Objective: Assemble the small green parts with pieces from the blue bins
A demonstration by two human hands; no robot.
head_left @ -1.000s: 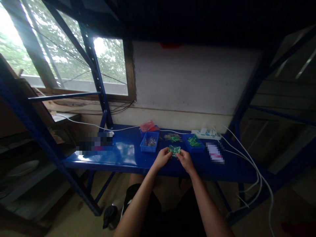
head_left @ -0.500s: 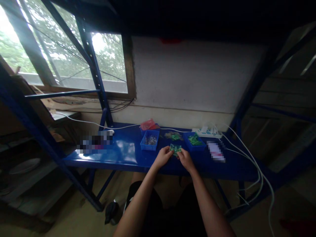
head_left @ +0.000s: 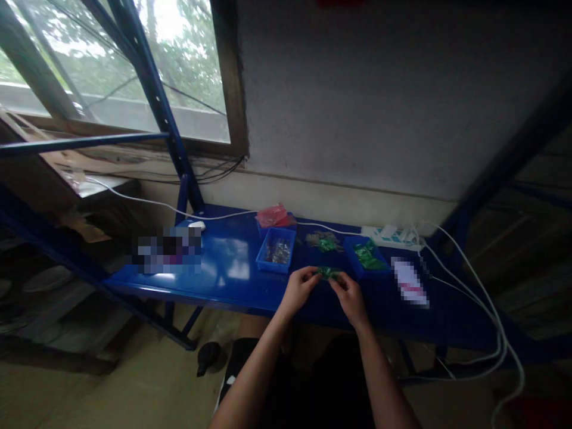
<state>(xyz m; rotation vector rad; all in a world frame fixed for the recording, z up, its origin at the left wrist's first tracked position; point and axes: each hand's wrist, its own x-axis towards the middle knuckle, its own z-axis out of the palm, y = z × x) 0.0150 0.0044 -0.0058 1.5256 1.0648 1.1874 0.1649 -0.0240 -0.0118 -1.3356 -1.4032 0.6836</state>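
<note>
Between my two hands is a small green plastic bag (head_left: 328,273), held just above the front part of the blue table (head_left: 223,256). My left hand (head_left: 302,288) pinches its left end, and my right hand (head_left: 348,293) pinches the right end. What the bag contains is too small to make out. Beyond my hands lies a loose pile of small clear and green packets (head_left: 325,241). Left of the pile, a blue bin (head_left: 260,262) holds many small shiny pieces. On the right, another blue bin (head_left: 379,274) contains green bags.
Red plastic bags (head_left: 273,215) lie on a bin at the back. A white power strip (head_left: 393,236) with plugs sits along the wall, and white cables (head_left: 482,298) hang off the right side. Blue uprights (head_left: 156,101) frame the table. A dark bottle (head_left: 208,357) stands on the floor.
The view has tilted down and moved closer to the table. The green bag, spread fairly flat before, now looks narrower and more bunched between my fingers. Both hands still hold it.
</note>
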